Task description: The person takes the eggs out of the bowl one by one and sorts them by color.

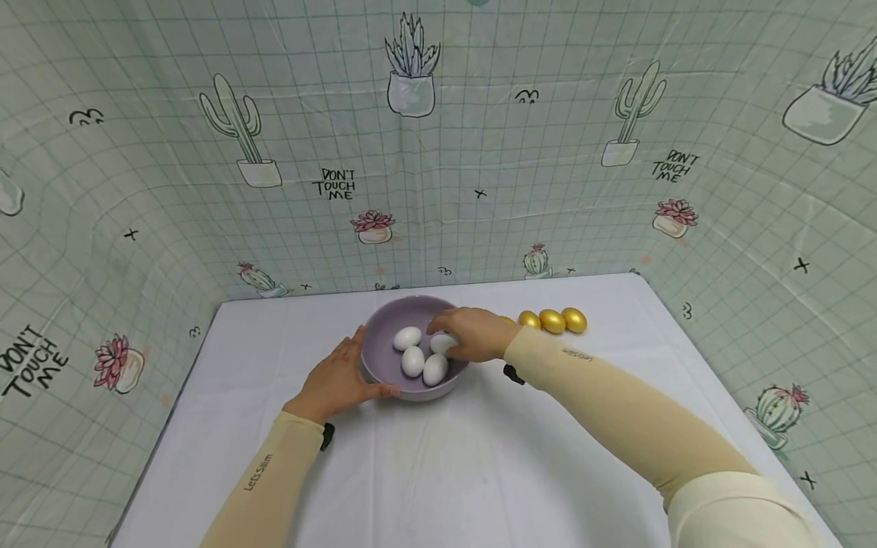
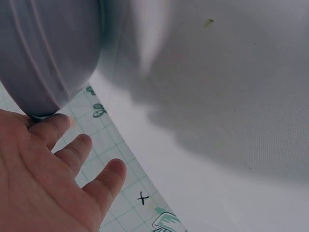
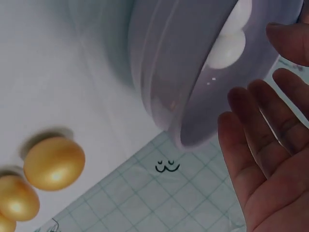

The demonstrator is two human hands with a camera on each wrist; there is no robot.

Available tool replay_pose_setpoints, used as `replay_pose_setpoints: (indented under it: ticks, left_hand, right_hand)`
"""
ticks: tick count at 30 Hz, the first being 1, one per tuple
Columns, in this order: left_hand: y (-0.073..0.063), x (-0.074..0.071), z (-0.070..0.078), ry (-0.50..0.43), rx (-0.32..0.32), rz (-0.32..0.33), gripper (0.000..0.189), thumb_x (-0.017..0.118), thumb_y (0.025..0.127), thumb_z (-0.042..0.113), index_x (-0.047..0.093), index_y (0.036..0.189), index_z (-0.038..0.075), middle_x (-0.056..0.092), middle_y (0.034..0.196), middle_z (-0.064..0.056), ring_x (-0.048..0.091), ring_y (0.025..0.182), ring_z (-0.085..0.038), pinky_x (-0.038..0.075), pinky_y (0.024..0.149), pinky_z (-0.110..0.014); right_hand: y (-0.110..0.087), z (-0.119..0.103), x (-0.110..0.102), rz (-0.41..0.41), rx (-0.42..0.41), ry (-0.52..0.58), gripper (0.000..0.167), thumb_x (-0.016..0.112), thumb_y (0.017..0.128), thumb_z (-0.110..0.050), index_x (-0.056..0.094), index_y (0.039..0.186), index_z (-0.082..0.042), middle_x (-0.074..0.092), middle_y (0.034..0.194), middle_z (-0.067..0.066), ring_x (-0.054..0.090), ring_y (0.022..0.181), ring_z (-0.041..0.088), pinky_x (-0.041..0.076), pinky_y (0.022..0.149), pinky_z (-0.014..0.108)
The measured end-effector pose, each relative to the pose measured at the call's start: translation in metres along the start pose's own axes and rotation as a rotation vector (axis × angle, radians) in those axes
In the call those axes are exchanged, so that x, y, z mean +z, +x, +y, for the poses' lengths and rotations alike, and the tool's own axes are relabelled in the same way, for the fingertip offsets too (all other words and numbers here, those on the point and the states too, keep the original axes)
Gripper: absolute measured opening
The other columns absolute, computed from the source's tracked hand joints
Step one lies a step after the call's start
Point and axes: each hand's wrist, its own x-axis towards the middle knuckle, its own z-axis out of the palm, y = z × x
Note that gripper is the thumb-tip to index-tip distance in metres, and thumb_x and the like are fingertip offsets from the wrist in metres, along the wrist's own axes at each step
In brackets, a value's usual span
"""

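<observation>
My left hand (image 1: pixel 336 380) is spreading its fingers against the outside of the mauve bowl (image 1: pixel 377 359), thumb at the near rim. My right hand (image 1: pixel 479 333) is hovering over the right rim, fingers loosely extended; whether they are touching the nearest of four white eggs (image 1: pixel 412 362) inside, I cannot tell. Gold eggs (image 1: pixel 552 321) are lying behind my right wrist. My beige sleeves (image 1: pixel 610 411) are showing "LetsSlim"; cactus-print grid fabric (image 1: pixel 438 175) reading "DON'T TOUCH ME" is surrounding the white-covered table (image 1: pixel 438 472).

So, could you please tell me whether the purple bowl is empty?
Not empty: in the head view, the purple bowl holds at least three white eggs.
</observation>
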Motion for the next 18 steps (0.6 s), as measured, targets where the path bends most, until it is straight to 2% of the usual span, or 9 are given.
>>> replay_pose_setpoints:
  ticks: [11, 18]
  left_hand:
    - [-0.001, 0.000, 0.000, -0.001, -0.003, 0.007, 0.134, 0.070, 0.069, 0.080, 0.012, 0.159, 0.001, 0.031, 0.156, -0.026, 0.029, 0.144, -0.042, 0.035, 0.106, -0.060]
    - [-0.001, -0.001, 0.001, 0.004, 0.001, 0.008, 0.133, 0.071, 0.069, 0.079, 0.012, 0.159, 0.000, 0.031, 0.155, -0.027, 0.029, 0.143, -0.042, 0.035, 0.106, -0.059]
  right_hand:
    - [0.012, 0.002, 0.010, -0.019, -0.003, -0.039, 0.043, 0.074, 0.089, -0.009, 0.064, 0.130, -0.006, 0.061, 0.130, 0.008, 0.056, 0.123, 0.023, 0.043, 0.104, 0.036]
    - [0.016, 0.005, 0.015, -0.025, 0.013, -0.036, 0.042, 0.074, 0.089, -0.008, 0.064, 0.129, -0.006, 0.060, 0.132, 0.010, 0.055, 0.125, 0.025, 0.042, 0.105, 0.037]
